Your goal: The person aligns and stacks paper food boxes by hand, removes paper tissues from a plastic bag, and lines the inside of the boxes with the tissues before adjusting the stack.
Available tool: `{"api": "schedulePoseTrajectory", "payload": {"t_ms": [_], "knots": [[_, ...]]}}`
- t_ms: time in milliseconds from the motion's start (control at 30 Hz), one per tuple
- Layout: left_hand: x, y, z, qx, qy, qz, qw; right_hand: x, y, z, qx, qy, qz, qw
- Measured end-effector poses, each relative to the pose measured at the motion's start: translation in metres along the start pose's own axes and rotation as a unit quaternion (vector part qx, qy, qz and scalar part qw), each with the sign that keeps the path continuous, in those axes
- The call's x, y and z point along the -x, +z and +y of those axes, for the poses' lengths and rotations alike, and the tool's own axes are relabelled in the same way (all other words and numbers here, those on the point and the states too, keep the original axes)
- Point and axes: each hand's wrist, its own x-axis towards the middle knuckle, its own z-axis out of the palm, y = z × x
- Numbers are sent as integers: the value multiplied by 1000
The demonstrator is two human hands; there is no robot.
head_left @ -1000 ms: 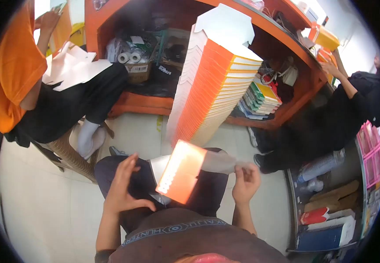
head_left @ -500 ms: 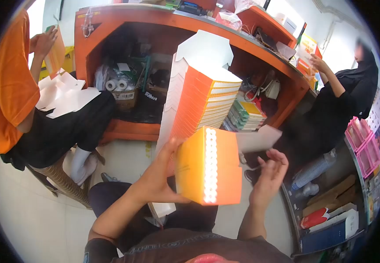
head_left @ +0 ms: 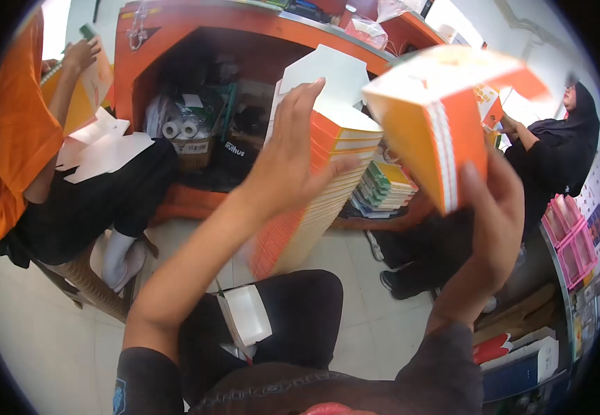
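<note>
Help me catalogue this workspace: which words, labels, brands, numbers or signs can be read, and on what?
"uihus", beginning unclear: black item under the desk.
Too small to read: cardboard box label.
Too blurred: shirt lettering.
Too blurred: right co-worker's box.
Held box: nothing readable.

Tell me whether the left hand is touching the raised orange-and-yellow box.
Apart. The head view shows a clear gap between the left hand and the raised box, with part of the box stack visible between.
</note>
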Motion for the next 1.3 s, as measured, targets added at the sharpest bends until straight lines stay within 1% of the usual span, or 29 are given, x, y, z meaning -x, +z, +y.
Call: {"api": "schedulePoseTrajectory", "payload": {"t_ms": [33,67,100,133,167,267,367,467,500,600,633,733,833,933,1067,1200,1233,1300], "knots": [[-9,-1,-13,-39,-19,-33,998,-21,2,2,15,-27,-9,999],[-13,1,-24,-46,-28,-75,996,-45,-5,12,74,-36,-34,996],[-14,4,-37,-54,-38,-118,991,-71,-8,24,92,-69,-65,991],[-14,9,-47,-64,-47,-159,984,-95,-8,35,144,-56,-79,985],[-13,13,-54,-96,-27,-150,984,-116,-8,43,195,-43,-93,976],[-13,17,-62,-69,-51,-201,976,-152,13,52,265,-21,-143,953],[-11,17,-60,-74,-35,-178,981,-173,30,77,213,35,-179,960],[-7,19,-58,-71,-27,-159,984,-178,44,84,244,41,-202,948],[-7,19,-57,-80,-20,-153,985,-176,47,83,216,36,-211,952],[-9,19,-57,-93,-2,-144,985,-173,55,78,242,30,-232,942],[-10,19,-56,-91,0,-148,985,-172,60,85,235,10,-209,949],[-10,23,-51,-71,11,-145,987,-173,64,83,271,10,-168,948],[-10,29,-44,-49,20,-143,988,-180,61,77,245,32,-210,946],[-12,34,-44,-48,34,-135,989,-192,69,104,274,-24,-217,937],[-10,36,-46,-55,35,-124,990,-184,77,115,356,-18,-247,901],[-5,39,-45,0,-8,-75,997,-168,83,126,365,-48,-248,896],[-3,40,-46,6,-16,-65,998,-164,85,130,356,-60,-246,900],[0,44,-48,3,-21,-53,998,-155,90,141,358,-112,-202,904]]}}
